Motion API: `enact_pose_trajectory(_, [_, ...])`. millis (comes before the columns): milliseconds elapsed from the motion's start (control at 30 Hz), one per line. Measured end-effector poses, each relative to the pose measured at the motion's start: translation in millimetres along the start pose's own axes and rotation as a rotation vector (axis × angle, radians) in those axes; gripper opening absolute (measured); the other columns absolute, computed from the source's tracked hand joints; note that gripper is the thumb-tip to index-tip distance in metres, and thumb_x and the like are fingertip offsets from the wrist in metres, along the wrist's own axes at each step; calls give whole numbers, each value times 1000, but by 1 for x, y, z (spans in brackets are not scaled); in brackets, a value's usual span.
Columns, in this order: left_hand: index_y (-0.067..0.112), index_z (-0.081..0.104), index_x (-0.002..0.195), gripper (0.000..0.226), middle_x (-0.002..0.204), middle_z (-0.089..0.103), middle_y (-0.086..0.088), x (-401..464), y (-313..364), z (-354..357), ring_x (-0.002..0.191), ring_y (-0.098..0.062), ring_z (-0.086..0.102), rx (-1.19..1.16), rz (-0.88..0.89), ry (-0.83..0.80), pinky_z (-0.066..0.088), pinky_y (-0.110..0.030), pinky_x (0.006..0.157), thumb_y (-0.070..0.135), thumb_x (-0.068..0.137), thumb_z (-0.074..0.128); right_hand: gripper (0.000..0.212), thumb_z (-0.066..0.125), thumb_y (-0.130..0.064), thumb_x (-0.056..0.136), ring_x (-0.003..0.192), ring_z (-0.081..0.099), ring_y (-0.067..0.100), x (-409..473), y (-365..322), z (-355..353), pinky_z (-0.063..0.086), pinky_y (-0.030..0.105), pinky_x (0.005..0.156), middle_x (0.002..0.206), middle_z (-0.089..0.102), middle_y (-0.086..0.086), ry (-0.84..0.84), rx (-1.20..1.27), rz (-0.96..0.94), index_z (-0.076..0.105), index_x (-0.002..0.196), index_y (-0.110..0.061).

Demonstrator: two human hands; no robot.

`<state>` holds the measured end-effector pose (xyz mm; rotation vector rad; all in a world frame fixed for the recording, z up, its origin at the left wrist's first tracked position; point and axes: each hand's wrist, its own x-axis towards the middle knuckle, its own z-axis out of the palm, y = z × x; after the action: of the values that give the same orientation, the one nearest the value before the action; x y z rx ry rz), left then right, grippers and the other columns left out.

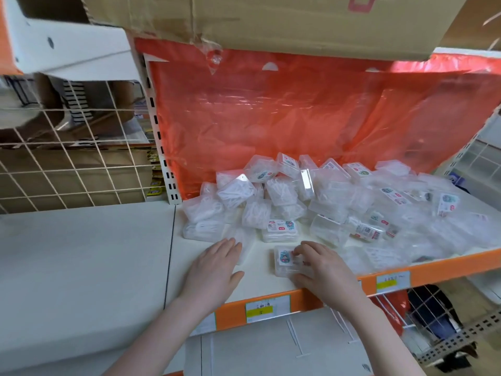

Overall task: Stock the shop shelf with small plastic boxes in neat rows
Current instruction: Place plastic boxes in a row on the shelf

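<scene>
A loose heap of several small clear plastic boxes (320, 196) lies on the white shop shelf (260, 283), piled from the middle to the right. One labelled box (283, 260) lies flat near the front edge; my right hand (322, 267) grips it, fingers curled over its top and thumb at its near side. My left hand (214, 267) lies flat on the shelf with straight fingers, its fingertips touching a clear box (245, 240) at the heap's left front. Another labelled box (280, 230) sits just behind the two hands.
A red plastic sheet (298, 118) backs the shelf. A cardboard carton (271, 20) hangs over from the shelf above. The orange front rail (306, 299) carries price tags. A wire grid (67, 158) and a bare white shelf (81, 267) are to the left.
</scene>
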<state>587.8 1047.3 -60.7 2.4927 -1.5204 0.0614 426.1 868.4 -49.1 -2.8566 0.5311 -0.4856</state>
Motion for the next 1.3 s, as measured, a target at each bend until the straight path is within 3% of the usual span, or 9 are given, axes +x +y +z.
enact_pose_trajectory(233, [21, 53, 132, 48, 140, 48, 5, -29, -4, -12, 130, -10, 40, -143, -61, 111, 27, -19, 104, 47, 92, 51, 55, 63, -35, 79, 114, 44, 18, 12, 0, 4, 32, 23, 93, 122, 49, -3, -110, -77, 45, 45, 130, -19])
enact_pose_trajectory(400, [20, 37, 140, 66, 141, 40, 5, -6, 6, -10, 130, -14, 34, -67, -196, 59, 28, -24, 102, 60, 89, 43, 61, 58, -42, 80, 117, 42, 20, 17, -3, 4, 32, 25, 96, 127, 45, -1, -173, -153, 75, 42, 134, -19])
enact_pose_trajectory(600, [10, 24, 144, 81, 138, 42, -4, 13, 17, -7, 125, -22, 40, -22, -357, -84, 36, -30, 97, 57, 84, 53, 59, 57, -39, 79, 119, 42, 21, 21, -8, -1, 33, 28, 97, 129, 46, 1, -219, -150, 92, 42, 131, -17])
enact_pose_trajectory(733, [13, 35, 134, 63, 130, 46, -5, 14, 16, -11, 120, -23, 44, -38, -441, -106, 39, -31, 91, 43, 84, 56, 54, 57, -38, 78, 113, 43, 22, 23, -9, -2, 36, 28, 93, 123, 48, 2, -229, -164, 74, 45, 126, -16])
enact_pose_trajectory(967, [16, 41, 128, 55, 127, 47, -3, -12, 1, -28, 119, -23, 44, -82, -559, -96, 39, -30, 91, 27, 78, 59, 55, 61, -44, 69, 106, 44, 19, 31, -13, 0, 33, 25, 83, 113, 49, -2, -143, -104, -17, 47, 116, -20])
enact_pose_trajectory(1300, [17, 42, 133, 64, 126, 50, -4, -83, -28, -53, 117, -23, 45, -102, -685, 33, 39, -29, 93, 25, 74, 66, 52, 60, -37, 73, 111, 45, 21, 42, -68, 15, 35, 28, 91, 116, 52, 0, -153, 18, -149, 46, 120, -18])
